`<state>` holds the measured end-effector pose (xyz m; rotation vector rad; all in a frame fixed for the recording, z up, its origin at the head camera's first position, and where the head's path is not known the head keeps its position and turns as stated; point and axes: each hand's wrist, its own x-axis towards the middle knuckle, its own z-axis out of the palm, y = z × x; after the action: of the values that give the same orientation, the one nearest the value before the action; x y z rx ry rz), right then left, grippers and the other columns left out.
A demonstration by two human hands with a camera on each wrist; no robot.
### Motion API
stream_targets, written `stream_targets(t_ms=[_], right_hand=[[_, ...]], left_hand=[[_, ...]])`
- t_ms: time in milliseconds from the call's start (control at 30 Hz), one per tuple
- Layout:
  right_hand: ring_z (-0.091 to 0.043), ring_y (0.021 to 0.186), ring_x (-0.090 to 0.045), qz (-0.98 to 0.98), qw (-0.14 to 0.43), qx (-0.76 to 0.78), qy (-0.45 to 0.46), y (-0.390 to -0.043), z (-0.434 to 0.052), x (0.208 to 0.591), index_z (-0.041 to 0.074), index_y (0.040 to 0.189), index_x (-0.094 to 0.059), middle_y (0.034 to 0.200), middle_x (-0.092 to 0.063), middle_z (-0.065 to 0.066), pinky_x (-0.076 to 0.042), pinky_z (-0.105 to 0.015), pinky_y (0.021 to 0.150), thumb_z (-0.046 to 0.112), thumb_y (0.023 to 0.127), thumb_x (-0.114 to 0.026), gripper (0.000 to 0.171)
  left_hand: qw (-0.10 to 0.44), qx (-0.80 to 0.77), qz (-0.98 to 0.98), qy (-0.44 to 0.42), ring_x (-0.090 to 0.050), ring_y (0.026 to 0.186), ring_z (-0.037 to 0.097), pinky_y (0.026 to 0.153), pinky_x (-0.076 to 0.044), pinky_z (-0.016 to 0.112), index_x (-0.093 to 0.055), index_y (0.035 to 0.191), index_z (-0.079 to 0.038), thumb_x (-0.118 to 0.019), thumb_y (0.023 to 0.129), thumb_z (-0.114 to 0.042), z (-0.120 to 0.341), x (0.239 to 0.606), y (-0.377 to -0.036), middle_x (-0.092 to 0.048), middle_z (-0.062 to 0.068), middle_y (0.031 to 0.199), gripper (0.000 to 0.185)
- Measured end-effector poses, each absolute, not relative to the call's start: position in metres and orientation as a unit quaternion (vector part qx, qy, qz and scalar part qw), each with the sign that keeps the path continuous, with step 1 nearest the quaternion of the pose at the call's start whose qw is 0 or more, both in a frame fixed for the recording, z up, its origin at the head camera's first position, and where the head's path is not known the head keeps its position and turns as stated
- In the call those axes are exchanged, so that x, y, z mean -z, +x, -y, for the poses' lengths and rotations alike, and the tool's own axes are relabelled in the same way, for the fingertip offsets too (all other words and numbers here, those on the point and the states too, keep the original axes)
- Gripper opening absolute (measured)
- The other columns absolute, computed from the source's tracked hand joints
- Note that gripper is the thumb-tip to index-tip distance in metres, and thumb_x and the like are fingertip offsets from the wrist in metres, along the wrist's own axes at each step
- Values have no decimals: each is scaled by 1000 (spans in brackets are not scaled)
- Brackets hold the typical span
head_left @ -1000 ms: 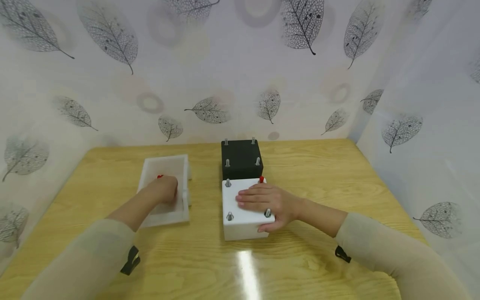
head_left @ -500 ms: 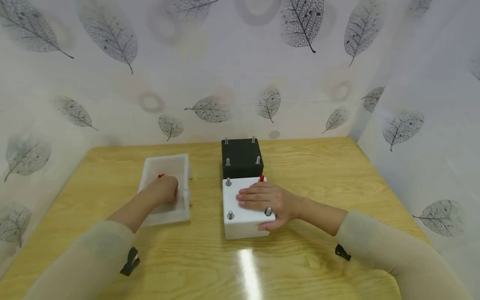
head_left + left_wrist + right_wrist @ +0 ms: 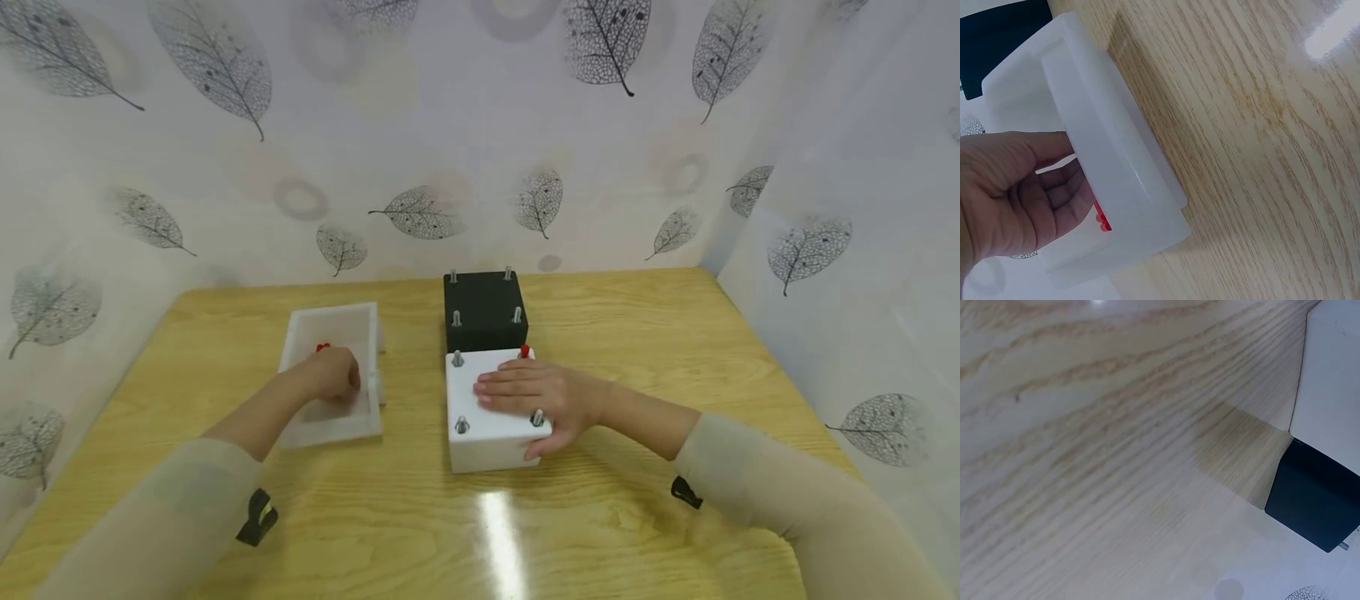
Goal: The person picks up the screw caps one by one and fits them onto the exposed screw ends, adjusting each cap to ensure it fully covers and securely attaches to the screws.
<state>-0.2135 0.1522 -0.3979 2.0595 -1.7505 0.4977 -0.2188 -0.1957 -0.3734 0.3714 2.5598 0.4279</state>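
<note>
My left hand (image 3: 333, 373) reaches down into a white open bin (image 3: 330, 433) at the left of the table. Its fingers are bent, but the bin's wall hides the fingertips in the left wrist view, so what they touch does not show. Beside them in the bin lie small red pieces (image 3: 1103, 220). My right hand (image 3: 540, 396) lies with straight fingers on top of a white box (image 3: 487, 454), thumb down its front right side. Upright metal bolts (image 3: 462, 425) stand at the box's corners. A red cap (image 3: 525, 352) sits at the far right corner bolt.
Directly behind the white box is a black box (image 3: 483, 304) with similar bolts on top. A leaf-patterned curtain (image 3: 480, 125) encloses the back and sides of the wooden table (image 3: 375, 533).
The head view has tilted slightly, so the boxes and bin appear a little higher. Both hands stay nearly in place, the left still in the bin and the right on the white box.
</note>
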Motion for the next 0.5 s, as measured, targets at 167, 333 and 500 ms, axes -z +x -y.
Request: stream_targets(t_ms=[167,333,500], right_hand=[[-32,125,-49,623,170,-160,746,-216,-155,392,-6,129,-52,133,-53,-21,-39,-43,106,56,86,-59,76],[-32,126,-49,621,166,-166,748,-217,-157,391,-5,131,-51,134,-52,-20,-40,-43,106,57,86,-58,77],[-32,125,-50,619,174,-187,743,-217,-155,396,-5,129,-53,133,-54,-19,-41,-42,104,57,89,-52,74]], left_hand=[[292,-205,-928,109,-57,63,13,55,-50,22,-64,79,4,-64,83,3,195,374,-219,-60,7,73,4],[296,-217,-925,98,-56,62,12,55,-49,22,-65,79,3,-63,84,2,197,375,-222,-60,5,71,5],[321,-236,-913,85,-56,63,11,56,-52,23,-66,83,5,-62,84,3,200,373,-224,-60,5,71,4]])
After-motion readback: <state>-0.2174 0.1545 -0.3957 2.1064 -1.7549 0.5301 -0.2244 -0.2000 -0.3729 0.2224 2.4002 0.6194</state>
